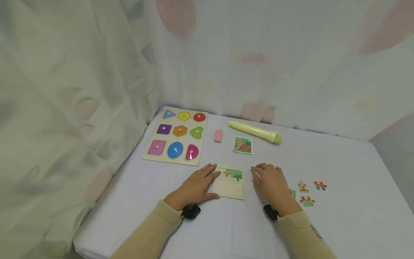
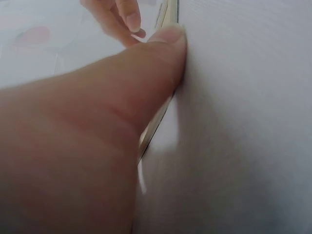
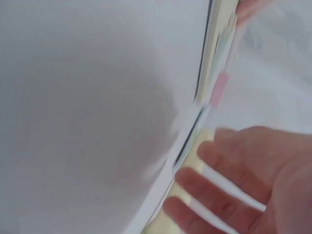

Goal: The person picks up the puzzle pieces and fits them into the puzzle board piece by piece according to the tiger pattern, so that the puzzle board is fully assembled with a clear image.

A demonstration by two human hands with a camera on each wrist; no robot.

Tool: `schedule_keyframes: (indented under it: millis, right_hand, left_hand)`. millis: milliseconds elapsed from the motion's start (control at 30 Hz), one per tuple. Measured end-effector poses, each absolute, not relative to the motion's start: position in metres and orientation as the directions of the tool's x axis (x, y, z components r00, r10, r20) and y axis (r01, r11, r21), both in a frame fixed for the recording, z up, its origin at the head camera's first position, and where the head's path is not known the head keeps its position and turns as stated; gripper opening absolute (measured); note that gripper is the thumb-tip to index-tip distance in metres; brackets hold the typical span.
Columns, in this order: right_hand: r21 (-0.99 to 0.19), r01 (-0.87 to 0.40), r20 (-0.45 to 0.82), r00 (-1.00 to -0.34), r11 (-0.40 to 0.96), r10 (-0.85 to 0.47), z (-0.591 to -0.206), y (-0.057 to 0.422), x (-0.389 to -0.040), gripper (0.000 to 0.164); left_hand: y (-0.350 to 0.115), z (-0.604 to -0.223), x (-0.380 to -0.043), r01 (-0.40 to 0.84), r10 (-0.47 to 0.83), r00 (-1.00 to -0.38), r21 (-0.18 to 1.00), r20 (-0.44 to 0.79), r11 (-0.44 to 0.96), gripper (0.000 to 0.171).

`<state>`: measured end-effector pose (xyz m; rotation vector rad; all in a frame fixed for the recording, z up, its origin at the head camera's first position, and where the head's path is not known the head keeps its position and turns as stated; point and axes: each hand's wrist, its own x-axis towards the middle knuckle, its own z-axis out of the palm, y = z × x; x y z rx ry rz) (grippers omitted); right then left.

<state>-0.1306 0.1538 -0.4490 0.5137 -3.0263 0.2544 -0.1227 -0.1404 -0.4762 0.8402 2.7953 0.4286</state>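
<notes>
A square wooden puzzle tray [image 1: 228, 188] lies in the middle of the table, with joined jigsaw pieces [image 1: 233, 173] along its top edge. My left hand [image 1: 198, 184] rests at the tray's left side, fingers extended over its edge and thumb by the lower corner. In the left wrist view the thumb [image 2: 161, 53] touches the tray's edge. To the right of the tray is my right hand [image 1: 271, 181], its fingers loosely bent. The right wrist view shows those fingers [image 3: 219, 195] spread with nothing between them. Loose jigsaw pieces [image 1: 307, 201] lie right of this hand, one partly hidden by it.
A shape board [image 1: 174, 137] with knobbed coloured pieces lies at the back left. Beside it are a pink block [image 1: 218, 136], a small fox picture card [image 1: 243, 145] and a pale yellow tube-like object [image 1: 255, 131]. Curtains [image 1: 258, 64] enclose the table's back and left.
</notes>
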Motion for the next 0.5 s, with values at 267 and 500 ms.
schedule_keyframes:
  millis: [267, 500]
  right_hand:
    - [-0.240, -0.168, -0.020, -0.984, 0.956, -0.178, -0.447, 0.189, -0.135, 0.049]
    - [-0.295, -0.057, -0.091, -0.992, 0.954, -0.087, -0.446, 0.205, -0.137, 0.055]
  left_hand:
    - [-0.141, -0.475, -0.121, 0.499, 0.560, -0.822, 0.341, -0.104, 0.796, 0.090]
    - [-0.141, -0.476, -0.121, 0.497, 0.559, -0.822, 0.344, -0.106, 0.797, 0.090]
